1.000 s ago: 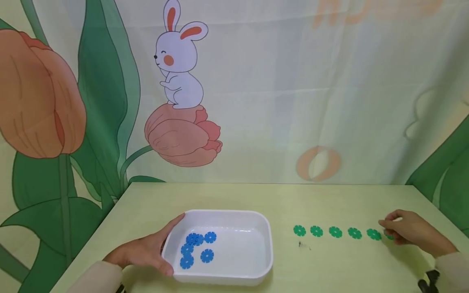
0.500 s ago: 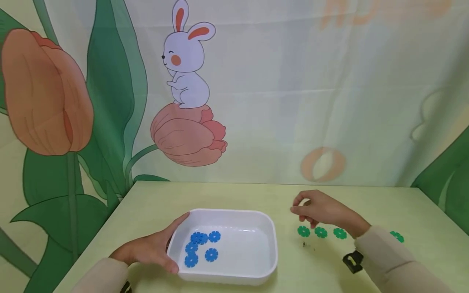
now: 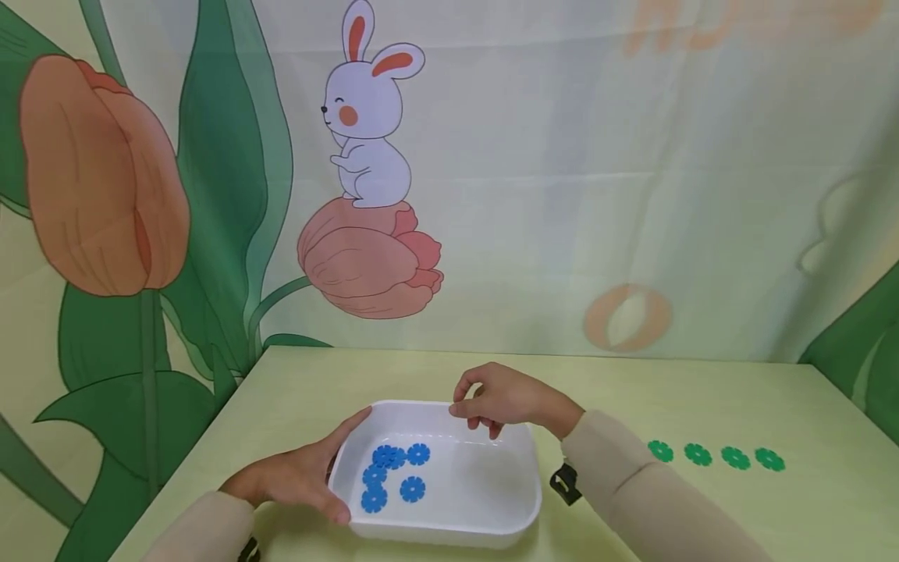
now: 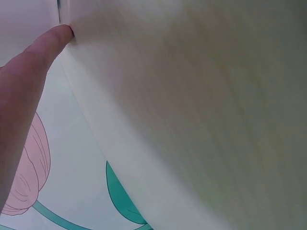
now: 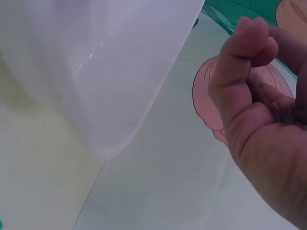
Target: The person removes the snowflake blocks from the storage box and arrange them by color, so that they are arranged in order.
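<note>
At ten o'clock in the head view, a large orange tulip (image 3: 105, 187) is printed on pale, creased cloth (image 3: 534, 195). At eleven o'clock, a white rabbit (image 3: 375, 164) sits on a pink tulip (image 3: 365, 261), both flat prints with thin outlines. Below them spreads the worktop (image 3: 632, 402), pale yellow-green and even, with a straight far edge.

At eight o'clock, a beige left sleeve (image 3: 204, 531) leads to the left hand (image 3: 302, 472), which grasps the tray (image 3: 485, 484) at the tray's nine o'clock, thumb on the near corner and a finger reaching the far one. The tray is white, glossy and rectangular, with rounded corners and raised walls; light glints along the far inner side. In it, blue discs (image 3: 375, 474) lie between its eight and ten o'clock, some overlapping, so their exact number cannot be told. Each is flat and round, notched like a flower.

Between the tray's one and two o'clock, the right hand (image 3: 502, 396) hovers over the far wall, released, fingers loosely bent. A black fitting (image 3: 564, 492) shows at five o'clock from it, and the beige right sleeve (image 3: 653, 492) runs towards four.

Farther right, at the tray's three o'clock and well apart from it, four green discs (image 3: 735, 457), likewise notched, show in a spaced row on the worktop.
</note>
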`<state>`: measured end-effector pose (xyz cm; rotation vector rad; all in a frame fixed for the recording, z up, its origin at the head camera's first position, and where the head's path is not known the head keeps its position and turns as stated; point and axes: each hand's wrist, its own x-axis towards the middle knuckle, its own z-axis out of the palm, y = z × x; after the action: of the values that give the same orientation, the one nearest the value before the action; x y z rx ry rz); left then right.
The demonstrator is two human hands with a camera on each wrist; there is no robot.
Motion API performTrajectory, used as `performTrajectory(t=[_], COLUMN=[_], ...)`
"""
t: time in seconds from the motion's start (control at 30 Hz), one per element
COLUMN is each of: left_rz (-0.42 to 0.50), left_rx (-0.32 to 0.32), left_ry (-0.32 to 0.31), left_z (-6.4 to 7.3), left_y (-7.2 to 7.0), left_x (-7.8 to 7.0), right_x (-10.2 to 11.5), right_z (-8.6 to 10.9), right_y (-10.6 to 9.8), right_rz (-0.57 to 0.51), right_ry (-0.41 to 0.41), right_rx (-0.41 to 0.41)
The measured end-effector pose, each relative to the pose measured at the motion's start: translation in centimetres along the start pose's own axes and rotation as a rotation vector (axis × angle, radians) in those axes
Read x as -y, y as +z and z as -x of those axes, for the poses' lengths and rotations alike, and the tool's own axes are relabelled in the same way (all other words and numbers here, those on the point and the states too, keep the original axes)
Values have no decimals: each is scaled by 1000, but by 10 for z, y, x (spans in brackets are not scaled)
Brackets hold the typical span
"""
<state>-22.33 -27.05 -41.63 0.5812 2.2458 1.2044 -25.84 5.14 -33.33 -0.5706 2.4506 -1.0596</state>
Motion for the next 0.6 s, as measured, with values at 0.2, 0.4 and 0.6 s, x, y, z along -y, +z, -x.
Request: performTrajectory(t=[0.2,0.4,0.6], left_rz=[-24,-31,-31], left_rx=[-14,-12,-10], left_ry=[-19,-24,-26], left_z=[-2,-2,1], left_y=[1,0,1], left_x=[-2,-3,-3], right_x=[9,16,19], right_z=[-15,-33,-45], right_y=[19,42,62], right_rz=[1,11,5], right_ry=[-7,26,66], right_rx=[32,59,75])
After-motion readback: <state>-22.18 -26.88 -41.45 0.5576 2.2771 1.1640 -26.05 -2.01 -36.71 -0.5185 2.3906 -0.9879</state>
